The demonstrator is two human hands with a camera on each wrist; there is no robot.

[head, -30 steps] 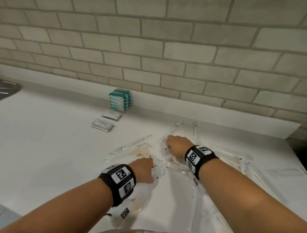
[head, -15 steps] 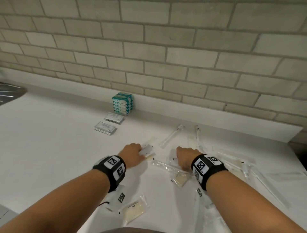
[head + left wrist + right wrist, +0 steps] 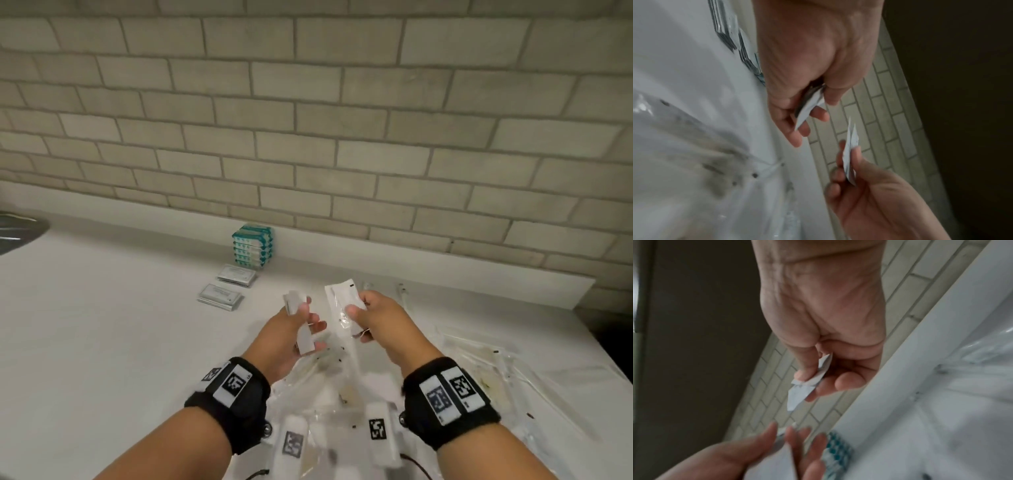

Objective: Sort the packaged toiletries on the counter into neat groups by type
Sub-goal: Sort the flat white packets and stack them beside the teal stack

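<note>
Frame centre: stacked boxes [image 3: 252,246] against wall [image 3: 308,120] | just below-left: two flat packets [image 3: 228,284] | lower right: wrapped toothbrushes [image 3: 486,363] on counter [image 3: 85,325]

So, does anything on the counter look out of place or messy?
Yes. The clear packets lie loose and overlapping at the right, while the teal stack and grey packs sit tidy by the wall.

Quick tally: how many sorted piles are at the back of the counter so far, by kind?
Teal box stack: 1
Grey flat packet piles: 2, rear pile and front pile
Total: 3
</note>
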